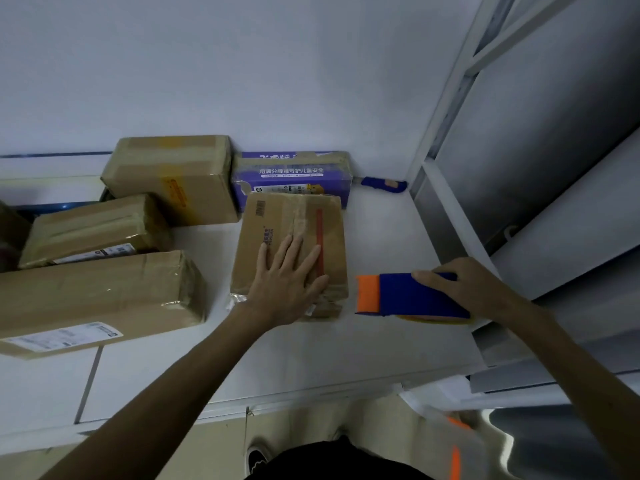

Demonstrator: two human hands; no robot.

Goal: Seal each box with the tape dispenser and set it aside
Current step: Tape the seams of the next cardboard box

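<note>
A small flat cardboard box [277,223] with a red strip and a barcode lies in the middle of the white table [374,341]. My left hand [287,278] rests flat on its near half, fingers straight and spread. To the right of the box, my right hand [457,285] grips a blue tape dispenser [412,294] with an orange front end. The dispenser sits low over the table, apart from the box, with a roll of tape showing under it.
Three brown boxes lie at the left: a long one [93,299], a middle one [93,230] and a far one [173,174]. A purple box [294,174] stands against the wall. A blue utility knife [382,184] lies in the corner. Grey metal shelving [519,168] rises at right.
</note>
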